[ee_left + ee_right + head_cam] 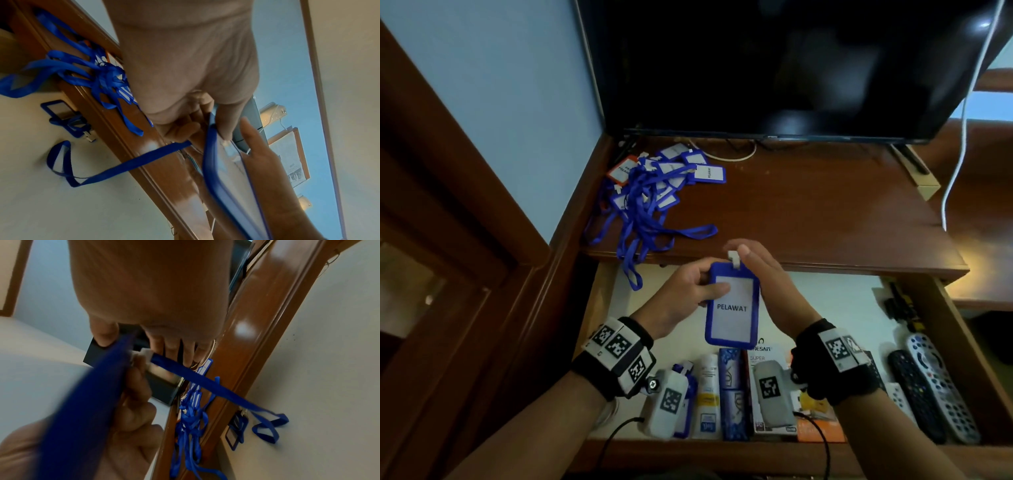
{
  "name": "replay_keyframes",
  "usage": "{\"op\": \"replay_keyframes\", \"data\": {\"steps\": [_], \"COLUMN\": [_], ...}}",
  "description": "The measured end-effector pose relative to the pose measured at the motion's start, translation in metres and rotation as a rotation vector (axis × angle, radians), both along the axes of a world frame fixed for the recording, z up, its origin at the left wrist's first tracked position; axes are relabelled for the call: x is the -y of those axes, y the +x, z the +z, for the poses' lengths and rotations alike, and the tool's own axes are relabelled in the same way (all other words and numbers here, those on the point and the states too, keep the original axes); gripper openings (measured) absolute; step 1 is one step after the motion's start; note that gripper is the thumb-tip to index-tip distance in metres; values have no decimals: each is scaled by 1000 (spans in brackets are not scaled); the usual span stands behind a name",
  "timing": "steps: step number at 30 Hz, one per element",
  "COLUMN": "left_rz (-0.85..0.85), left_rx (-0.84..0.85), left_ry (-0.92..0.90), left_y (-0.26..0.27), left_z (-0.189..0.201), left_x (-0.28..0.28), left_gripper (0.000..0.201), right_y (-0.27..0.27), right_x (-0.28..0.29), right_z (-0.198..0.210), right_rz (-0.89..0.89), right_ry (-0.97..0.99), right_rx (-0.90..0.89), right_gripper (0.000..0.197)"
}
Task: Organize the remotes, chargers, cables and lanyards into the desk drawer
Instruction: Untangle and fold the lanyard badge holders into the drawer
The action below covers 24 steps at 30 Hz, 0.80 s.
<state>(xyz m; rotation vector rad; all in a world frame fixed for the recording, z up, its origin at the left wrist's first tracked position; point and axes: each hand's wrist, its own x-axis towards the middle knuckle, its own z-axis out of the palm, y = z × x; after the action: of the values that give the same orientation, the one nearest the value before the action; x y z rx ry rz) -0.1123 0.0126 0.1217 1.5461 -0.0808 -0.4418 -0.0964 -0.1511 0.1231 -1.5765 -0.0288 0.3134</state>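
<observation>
A blue badge holder [732, 308] [218, 178] [86, 402] reading "PELAWAT" is held upright over the open drawer [962, 342]. My left hand [709, 287] [205, 128] [133, 402] pinches its left edge. My right hand [753, 270] [267, 170] [144, 340] lies along its right side and back, fingers straight, thumb beside the white clip. Its blue strap [131, 164] [205, 381] trails from the clip down onto the drawer floor. A tangled pile of blue lanyards [650, 192] lies on the desk's back left, with loops hanging over the front edge.
Remotes [928, 387] lie at the drawer's right, black cables [900, 305] behind them, boxes and tubes [729, 387] along the front. Another badge holder [57, 110] [234, 434] lies at the drawer's back. A TV [774, 68] stands at the back of the desk. A white cable [962, 137] hangs on the right.
</observation>
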Motion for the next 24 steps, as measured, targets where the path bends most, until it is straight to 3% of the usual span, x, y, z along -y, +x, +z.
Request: {"op": "replay_keyframes", "data": {"steps": [3, 7, 10, 13, 18, 24], "left_rz": [2, 95, 214, 378, 533, 523], "left_rx": [-6, -41, -45, -54, -48, -114], "left_ry": [-64, -147, -204, -257, -293, -274], "left_y": [-7, -9, -6, -2, -1, -6], "left_z": [1, -3, -7, -9, -14, -17], "left_x": [-2, -10, -13, -11, -6, -14], "left_gripper": [35, 38, 39, 39, 41, 36], "right_y": [-4, -11, -21, -28, -25, -22], "right_x": [0, 2, 2, -2, -10, -1], "right_z": [1, -9, -16, -16, -10, -5], "right_rz": [121, 42, 79, 160, 132, 126], "right_ry": [99, 131, 178, 159, 115, -6], "right_rx": [-100, -113, -102, -86, -29, 1], "right_gripper": [56, 58, 63, 48, 12, 15]}}
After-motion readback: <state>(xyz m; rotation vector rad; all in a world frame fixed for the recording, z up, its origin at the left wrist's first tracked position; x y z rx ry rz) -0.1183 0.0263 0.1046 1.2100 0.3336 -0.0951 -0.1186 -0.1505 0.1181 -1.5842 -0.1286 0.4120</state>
